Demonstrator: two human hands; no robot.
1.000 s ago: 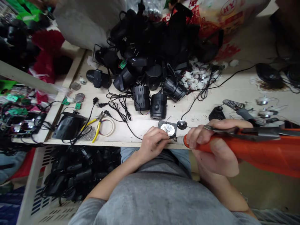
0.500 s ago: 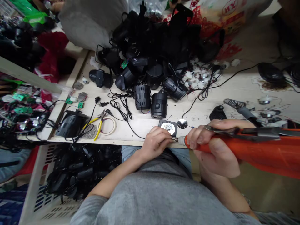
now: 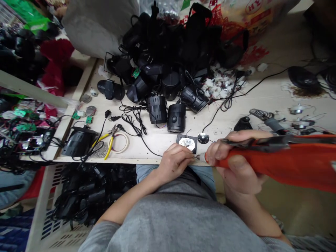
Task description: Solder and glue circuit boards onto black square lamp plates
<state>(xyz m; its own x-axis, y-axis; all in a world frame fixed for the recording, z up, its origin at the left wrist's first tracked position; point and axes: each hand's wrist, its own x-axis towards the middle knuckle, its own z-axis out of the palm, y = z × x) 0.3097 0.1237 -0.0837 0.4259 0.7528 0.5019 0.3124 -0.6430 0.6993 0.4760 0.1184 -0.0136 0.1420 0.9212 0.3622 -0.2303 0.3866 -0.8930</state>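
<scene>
An orange electric screwdriver (image 3: 278, 162) lies level in my right hand (image 3: 238, 164), its tip pointing left. My left hand (image 3: 175, 161) is closed at that tip, fingers pinched together by the bit; what sits between them is too small to make out. Just beyond the fingers, at the bench edge, lies a black square plate with a silver motor piece (image 3: 188, 142) on it. A round metal disc with holes (image 3: 203, 138) lies to its right, a wire running from it.
Black lamp housings (image 3: 176, 118) pile up behind, beside white motors (image 3: 220, 84). Yellow-handled pliers (image 3: 109, 143), a tape roll (image 3: 126, 142) and a black housing (image 3: 78, 141) lie left. A soldering iron holder (image 3: 265, 117) stands right. A crate (image 3: 43, 217) of black parts sits below the bench.
The rear of the screwdriver has swung up slightly with my right hand, while its tip stays at my left fingers. The view has shifted a little.
</scene>
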